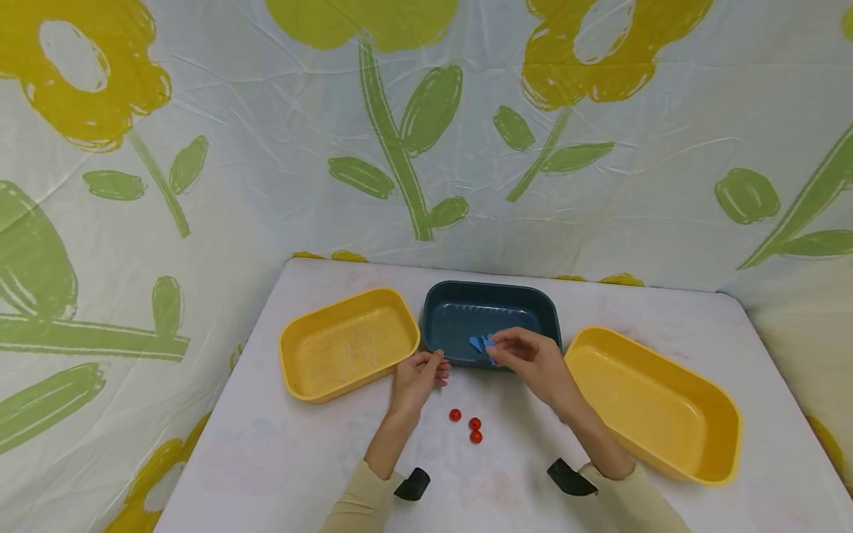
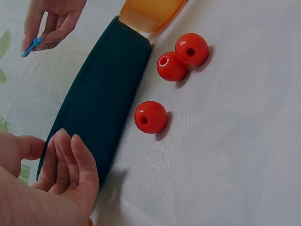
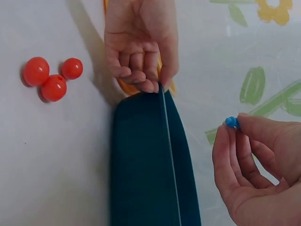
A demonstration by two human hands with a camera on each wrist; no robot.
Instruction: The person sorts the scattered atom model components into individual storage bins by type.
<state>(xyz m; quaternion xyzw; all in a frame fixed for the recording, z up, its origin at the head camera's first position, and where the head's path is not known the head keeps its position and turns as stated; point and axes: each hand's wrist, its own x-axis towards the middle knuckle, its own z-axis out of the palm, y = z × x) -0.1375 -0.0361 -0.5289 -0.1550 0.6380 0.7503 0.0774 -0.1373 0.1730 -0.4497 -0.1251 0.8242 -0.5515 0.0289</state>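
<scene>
My right hand pinches a small blue piece with a rounded knob between thumb and index finger, raised over the dark teal bin. More small blue pieces show inside that bin, partly hidden by the hand. At the bin's near left corner, my left hand grips the rim between thumb and fingers; its other fingers curl loosely outside the wall. Three round red beads with holes lie on the table in front of the bin, two touching and one bead apart.
A yellow bin on the left holds several thin, pale sticks. Angled on the right, another yellow bin stands beside my right forearm. Behind the white-covered table hangs a flower-print cloth.
</scene>
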